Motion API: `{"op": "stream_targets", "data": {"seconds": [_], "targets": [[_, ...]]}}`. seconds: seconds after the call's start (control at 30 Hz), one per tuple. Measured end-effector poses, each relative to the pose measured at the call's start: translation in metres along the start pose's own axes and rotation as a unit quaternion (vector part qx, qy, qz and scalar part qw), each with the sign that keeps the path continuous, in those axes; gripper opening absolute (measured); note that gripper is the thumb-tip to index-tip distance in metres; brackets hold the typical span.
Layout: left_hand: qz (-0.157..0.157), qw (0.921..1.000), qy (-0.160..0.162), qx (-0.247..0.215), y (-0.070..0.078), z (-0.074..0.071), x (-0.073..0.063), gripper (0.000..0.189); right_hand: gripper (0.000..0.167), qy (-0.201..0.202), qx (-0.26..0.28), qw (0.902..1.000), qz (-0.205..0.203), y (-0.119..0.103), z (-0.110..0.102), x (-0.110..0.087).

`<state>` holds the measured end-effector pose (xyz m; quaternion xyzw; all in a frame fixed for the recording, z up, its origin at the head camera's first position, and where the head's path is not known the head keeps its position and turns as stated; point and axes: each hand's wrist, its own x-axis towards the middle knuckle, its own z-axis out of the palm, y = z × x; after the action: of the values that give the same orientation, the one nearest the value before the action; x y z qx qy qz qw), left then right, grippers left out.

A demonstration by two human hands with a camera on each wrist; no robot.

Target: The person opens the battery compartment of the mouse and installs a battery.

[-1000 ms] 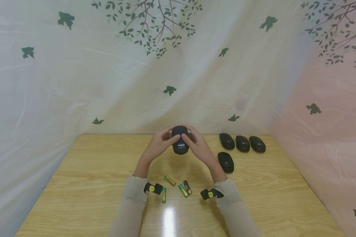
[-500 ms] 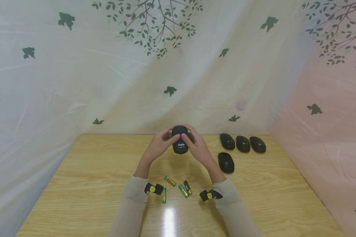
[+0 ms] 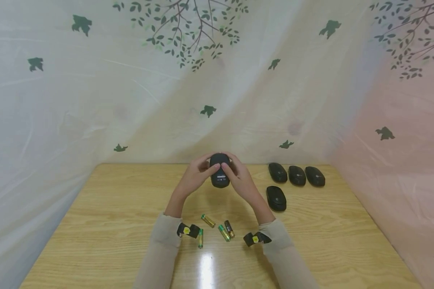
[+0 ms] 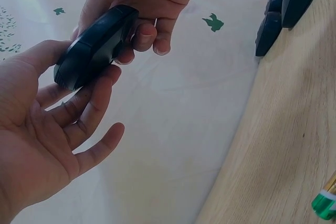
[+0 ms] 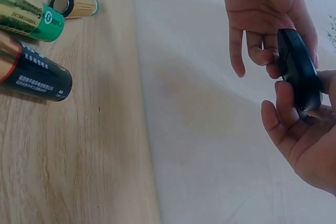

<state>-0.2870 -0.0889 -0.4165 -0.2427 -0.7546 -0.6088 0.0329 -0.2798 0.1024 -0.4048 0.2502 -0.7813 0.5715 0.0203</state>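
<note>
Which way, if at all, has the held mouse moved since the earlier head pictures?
No: against the far table edge, the held mouse shows no clear shift.

Five computer mice (image 3: pixel 220 180), four batteries (image 3: pixel 224 233), two hands (image 3: pixel 192 175), two wrist cameras (image 3: pixel 186 230) and one table (image 3: pixel 332 237) are in view.

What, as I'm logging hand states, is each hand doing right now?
Left hand: holding a black mouse, thumb on its label side.
Right hand: holding the same mouse from its other side.
</note>
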Motion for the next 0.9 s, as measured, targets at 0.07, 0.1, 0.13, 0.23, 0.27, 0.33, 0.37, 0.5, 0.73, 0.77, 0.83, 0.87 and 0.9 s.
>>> {"op": "stream_targets", "data": {"seconds": [0.07, 0.1, 0.13, 0.23, 0.27, 0.33, 0.37, 0.5, 0.73, 0.77, 0.83, 0.87, 0.9], "targets": [[-0.001, 1.0000, -0.001, 0.000, 0.000, 0.000, 0.000, 0.042, 0.044, 0.000, -0.005, 1.0000, 0.001, -0.009, -0.001, -0.002], [0.000, 1.0000, -0.001, 0.000, -0.001, 0.000, 0.000, 0.042, 0.044, 0.001, -0.007, 1.0000, 0.002, -0.013, -0.001, -0.003], [0.000, 1.0000, -0.003, 0.000, -0.001, 0.001, 0.000, 0.042, 0.044, 0.003, -0.009, 1.0000, 0.003, -0.016, -0.001, -0.005], [-0.002, 1.0000, -0.007, 0.001, -0.001, 0.002, 0.001, 0.043, 0.044, 0.010, -0.016, 0.9997, 0.013, -0.020, -0.001, -0.007], [-0.002, 1.0000, -0.007, 0.000, -0.001, 0.002, 0.001, 0.043, 0.044, 0.013, -0.018, 0.9996, 0.017, -0.021, -0.001, -0.007], [-0.003, 1.0000, -0.009, -0.001, -0.001, 0.003, 0.001, 0.044, 0.045, 0.014, -0.018, 0.9995, 0.021, -0.021, -0.002, -0.007], [-0.003, 1.0000, -0.008, -0.002, -0.001, 0.003, 0.001, 0.044, 0.045, 0.014, -0.018, 0.9995, 0.022, -0.020, -0.002, -0.007], [-0.001, 0.9999, -0.008, -0.009, 0.001, 0.002, 0.000, 0.044, 0.045, 0.010, -0.015, 0.9997, 0.019, -0.022, -0.003, -0.008], [-0.003, 0.9999, -0.015, 0.005, 0.003, -0.001, -0.004, 0.046, 0.041, 0.029, -0.051, 0.9982, 0.015, -0.031, -0.004, -0.011], [-0.003, 0.9998, -0.017, 0.009, 0.002, -0.002, -0.004, 0.046, 0.041, 0.031, -0.057, 0.9978, 0.016, -0.031, -0.004, -0.012], [-0.002, 0.9996, -0.021, 0.017, 0.002, -0.002, -0.004, 0.046, 0.042, 0.033, -0.064, 0.9973, 0.018, -0.030, -0.005, -0.011], [-0.002, 0.9995, -0.023, 0.021, 0.002, -0.002, -0.004, 0.046, 0.042, 0.034, -0.065, 0.9971, 0.019, -0.028, -0.005, -0.011], [-0.003, 0.9995, -0.024, 0.022, 0.002, -0.002, -0.004, 0.046, 0.043, 0.035, -0.066, 0.9970, 0.021, -0.024, -0.006, -0.010]]}}
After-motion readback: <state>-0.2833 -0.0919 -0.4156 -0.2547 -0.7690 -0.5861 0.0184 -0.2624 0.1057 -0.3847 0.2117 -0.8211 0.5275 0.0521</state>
